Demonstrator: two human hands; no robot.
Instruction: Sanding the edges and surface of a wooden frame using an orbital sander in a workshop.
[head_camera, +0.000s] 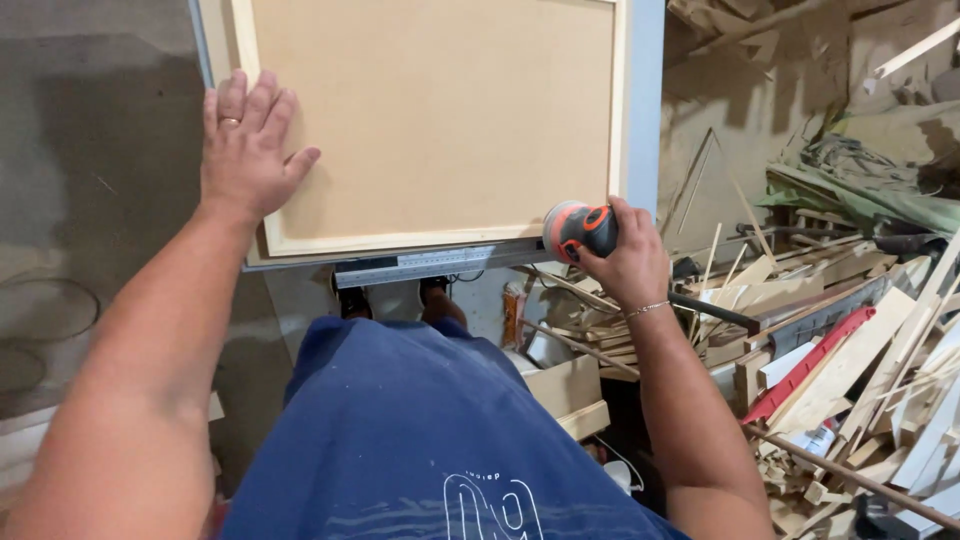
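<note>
The framed panel (430, 120) lies flat on the tabletop (645, 100), its near edge running left to right just inside the tabletop's front edge. The left hand (245, 150) rests palm down on the panel's near left corner, fingers (262, 100) spread and gripping nothing. The right hand (625, 255) is wrapped around an orange and grey sander (578, 228) at the panel's near right corner, its body pointing left along that edge. Right of the panel, a heap of wood offcuts (850, 340) crowds the floor; left of it the floor (90, 180) lies open.
</note>
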